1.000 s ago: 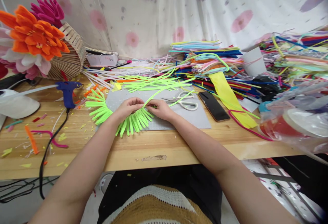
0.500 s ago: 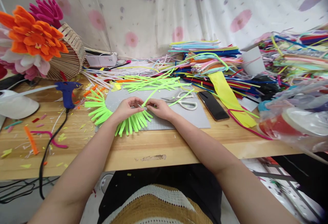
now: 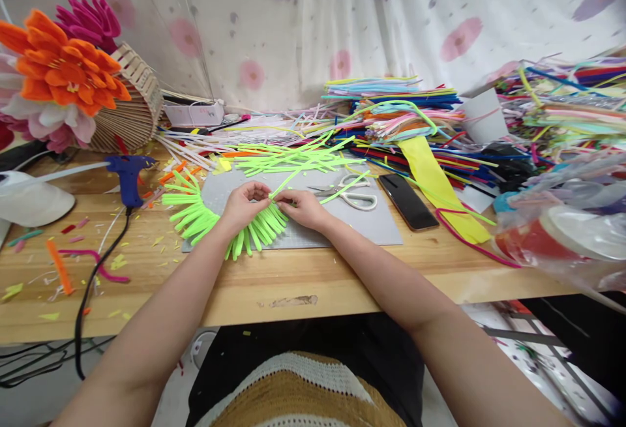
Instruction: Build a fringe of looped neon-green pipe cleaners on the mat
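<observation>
A curved fringe of bright green pipe-cleaner loops (image 3: 193,213) lies along the front left of the grey mat (image 3: 352,221). My left hand (image 3: 248,204) is closed at the fringe's right end, thumb and index finger pinching it. Facing it, my right hand (image 3: 302,207) pinches a green stem (image 3: 288,182) close beside the left fingertips; the stem slants up and to the right. The exact hold between the fingertips is too small to make out. Scissors with white handles (image 3: 359,200) rest on the mat right of my right hand. Behind both hands lies a loose pile of green stems (image 3: 293,156).
A blue glue gun (image 3: 128,179) stands at the left, its black cable over the table edge. A phone (image 3: 408,201) and yellow strip (image 3: 443,189) lie right. Coloured stem bundles (image 3: 411,111) fill the back; orange flower (image 3: 73,65) back left, plastic-wrapped tub (image 3: 581,231) right.
Both hands have shifted very slightly up and left, still close together. The right end of the green fringe has moved a little with them, its loops turned slightly.
</observation>
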The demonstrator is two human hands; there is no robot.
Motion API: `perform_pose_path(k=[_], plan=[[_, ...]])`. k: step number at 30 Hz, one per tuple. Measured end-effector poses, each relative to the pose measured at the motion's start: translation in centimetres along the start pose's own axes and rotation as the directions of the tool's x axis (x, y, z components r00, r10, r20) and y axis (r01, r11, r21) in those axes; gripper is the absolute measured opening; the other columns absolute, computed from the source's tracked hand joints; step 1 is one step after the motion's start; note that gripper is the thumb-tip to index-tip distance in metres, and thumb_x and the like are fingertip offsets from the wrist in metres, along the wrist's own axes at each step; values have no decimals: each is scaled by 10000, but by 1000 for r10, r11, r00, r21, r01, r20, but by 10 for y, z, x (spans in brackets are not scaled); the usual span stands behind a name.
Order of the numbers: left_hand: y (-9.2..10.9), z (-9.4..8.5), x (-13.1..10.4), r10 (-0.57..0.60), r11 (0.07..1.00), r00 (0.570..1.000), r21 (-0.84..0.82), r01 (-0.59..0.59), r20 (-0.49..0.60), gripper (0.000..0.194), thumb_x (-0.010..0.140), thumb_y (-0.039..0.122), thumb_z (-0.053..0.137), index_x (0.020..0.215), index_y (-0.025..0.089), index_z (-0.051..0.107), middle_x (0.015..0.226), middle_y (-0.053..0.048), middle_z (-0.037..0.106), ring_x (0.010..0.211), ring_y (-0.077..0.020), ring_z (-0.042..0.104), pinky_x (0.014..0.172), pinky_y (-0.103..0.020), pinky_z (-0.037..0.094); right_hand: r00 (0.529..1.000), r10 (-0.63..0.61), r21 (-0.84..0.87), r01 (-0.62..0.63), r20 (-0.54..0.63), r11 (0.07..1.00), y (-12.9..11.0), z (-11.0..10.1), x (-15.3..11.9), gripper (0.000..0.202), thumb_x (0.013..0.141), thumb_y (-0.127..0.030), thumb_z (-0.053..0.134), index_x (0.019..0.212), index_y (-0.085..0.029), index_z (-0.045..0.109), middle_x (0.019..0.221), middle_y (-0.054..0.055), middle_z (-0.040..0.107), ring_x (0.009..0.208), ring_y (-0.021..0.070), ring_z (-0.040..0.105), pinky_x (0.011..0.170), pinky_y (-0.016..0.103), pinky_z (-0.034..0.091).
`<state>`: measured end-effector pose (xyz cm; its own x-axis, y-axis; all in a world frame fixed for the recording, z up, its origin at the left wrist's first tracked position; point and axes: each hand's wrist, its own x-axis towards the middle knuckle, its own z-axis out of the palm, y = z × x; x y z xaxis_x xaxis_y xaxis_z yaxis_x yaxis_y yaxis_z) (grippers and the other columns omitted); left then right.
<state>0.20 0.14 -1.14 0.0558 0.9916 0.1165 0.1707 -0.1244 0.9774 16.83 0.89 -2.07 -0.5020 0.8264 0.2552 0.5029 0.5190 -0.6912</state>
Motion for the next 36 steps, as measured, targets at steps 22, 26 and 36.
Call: perform_pose_path(k=[22,26,36], plan=[[-1,4,-2,42,985,995,173,-26,-91,122,557,247,641,627,148,619,644,-12,636,632,-128,565,630,-242,427,981,161,208,-136,-110,969,4,6,10,192,741,-310,527,745,-142,621,659,-9,600,592,85,474,564,202,334],[1,4,-2,35,987,996,158,-21,-86,143,559,256,648,641,142,621,644,-16,632,624,-126,559,612,-238,422,981,145,174,-121,-130,977,5,7,10,199,745,-319,526,742,-143,620,656,-9,589,599,86,477,566,204,327],[4,5,-4,-65,997,998,-45,65,-5,233,561,347,685,668,151,617,624,4,595,586,-103,509,597,-236,393,975,146,107,-130,-168,986,1,6,8,198,757,-318,505,744,-149,607,615,-21,535,572,81,450,554,202,308]])
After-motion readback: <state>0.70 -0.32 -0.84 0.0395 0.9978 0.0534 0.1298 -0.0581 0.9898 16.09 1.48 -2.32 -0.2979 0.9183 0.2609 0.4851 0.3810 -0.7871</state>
